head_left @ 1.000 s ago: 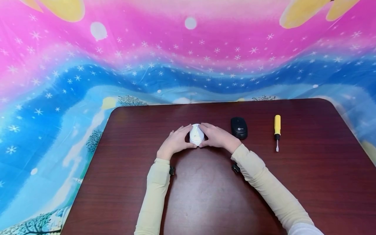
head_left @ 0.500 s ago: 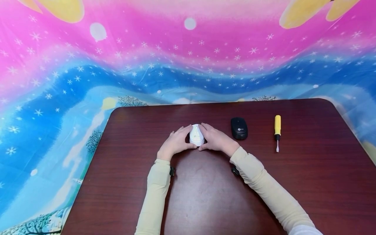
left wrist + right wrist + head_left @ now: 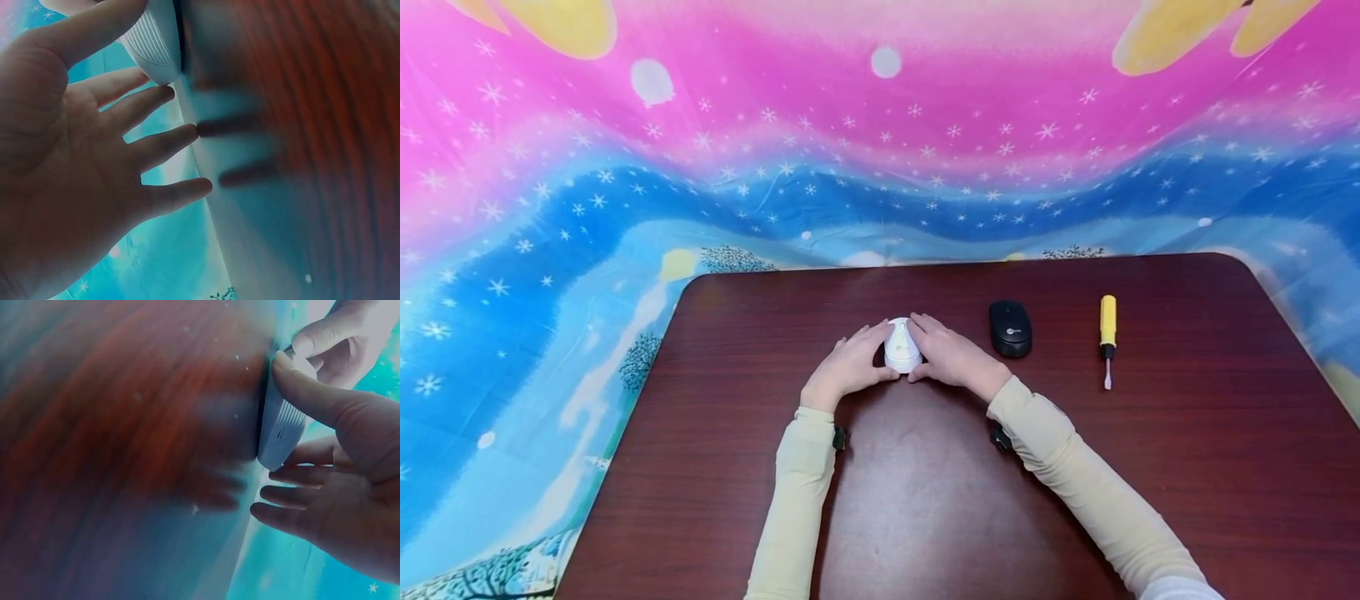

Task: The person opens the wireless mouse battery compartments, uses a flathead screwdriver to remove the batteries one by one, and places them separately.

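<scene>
A white computer mouse (image 3: 902,346) is at the tabletop, wheel end pointing away, between both hands. My left hand (image 3: 850,362) grips its left side, thumb at the near end and index finger toward the front. On the other side my right hand (image 3: 955,354) holds it the same way, the two thumbs close together. In the left wrist view the ribbed side of the mouse (image 3: 153,47) shows beyond the thumb, while the other fingers spread out past it. The right wrist view has the mouse (image 3: 281,431) under the thumb, its dark underside facing the wood.
Right of the hands lies a black computer mouse (image 3: 1011,329). Farther right is a yellow-handled screwdriver (image 3: 1108,333), blade toward me. The dark wood table (image 3: 910,517) ends at a colourful snowflake-patterned cloth (image 3: 880,192) behind and to the left.
My right hand and wrist have shifted very slightly left and down, its thumb a touch lower at the near end of the white mouse. The rest looks the same.
</scene>
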Demonstrator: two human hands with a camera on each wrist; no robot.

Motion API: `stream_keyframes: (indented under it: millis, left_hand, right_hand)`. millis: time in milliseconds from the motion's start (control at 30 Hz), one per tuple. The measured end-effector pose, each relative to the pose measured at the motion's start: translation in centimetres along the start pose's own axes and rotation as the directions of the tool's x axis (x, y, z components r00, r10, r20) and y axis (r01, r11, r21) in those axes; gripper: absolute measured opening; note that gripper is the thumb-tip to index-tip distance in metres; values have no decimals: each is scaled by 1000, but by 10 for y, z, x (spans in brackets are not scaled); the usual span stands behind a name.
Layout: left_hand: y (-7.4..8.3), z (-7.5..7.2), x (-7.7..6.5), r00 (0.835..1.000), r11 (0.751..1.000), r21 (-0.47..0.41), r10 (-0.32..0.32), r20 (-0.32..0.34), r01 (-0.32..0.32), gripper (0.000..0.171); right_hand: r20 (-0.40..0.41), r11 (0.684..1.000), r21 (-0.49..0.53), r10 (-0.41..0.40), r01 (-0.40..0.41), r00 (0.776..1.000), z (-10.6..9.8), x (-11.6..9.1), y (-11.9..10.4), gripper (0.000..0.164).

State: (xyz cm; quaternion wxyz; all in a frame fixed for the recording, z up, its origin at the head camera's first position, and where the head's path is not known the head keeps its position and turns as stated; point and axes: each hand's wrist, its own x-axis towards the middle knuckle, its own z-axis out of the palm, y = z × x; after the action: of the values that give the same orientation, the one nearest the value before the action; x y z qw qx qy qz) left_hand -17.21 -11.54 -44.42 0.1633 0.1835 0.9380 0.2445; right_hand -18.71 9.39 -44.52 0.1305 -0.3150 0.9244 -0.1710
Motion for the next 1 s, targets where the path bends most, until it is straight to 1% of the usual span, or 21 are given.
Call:
stream_keyframes:
  millis: [67,133,200,267,333,400,467,533,633,800,867,1000]
  left_hand:
    - [1,1,1,1000,1000,-2,2,-8,-2,82]
    - [2,2,2,1000,1000,4,12,-28,-12,82]
    - [3,5,4,998,1000,14,28,-61,-28,77]
    - [4,7,5,992,998,24,52,-112,-50,68]
    - [6,9,6,981,997,28,81,-176,-78,57]
    - [8,10,7,964,994,36,107,-242,-101,46]
    - [10,10,8,950,993,46,114,-290,-105,36]
    - [13,10,8,941,994,51,108,-322,-97,31]
    - [18,9,8,935,996,59,87,-344,-71,30]
    - [21,11,8,926,997,50,78,-370,-63,34]
    - [22,12,8,923,997,20,74,-378,-72,36]
    - [24,13,9,917,989,-94,69,-394,-115,41]
  right_hand:
    - [-4,1000,21,-3,3,1000,-2,-1,1,87]
    - [-14,998,63,-8,9,1000,-5,-2,3,84]
    - [-30,992,124,-19,22,999,-7,-3,4,79]
    - [-62,981,185,-43,54,997,-8,-4,6,71]
    - [-98,968,237,-55,77,994,-8,-4,9,61]
    - [-145,958,269,-67,104,987,-9,-4,10,50]
    - [-193,950,290,-61,116,979,-10,-5,12,41]
    - [-232,944,307,-46,118,972,-11,-5,13,36]
    - [-269,938,329,-18,109,963,-13,-8,14,33]
    - [-282,930,357,19,87,959,-18,-14,15,35]
    - [-295,927,365,23,90,955,-19,-17,16,37]
    - [-337,920,376,27,108,941,-23,-20,17,38]
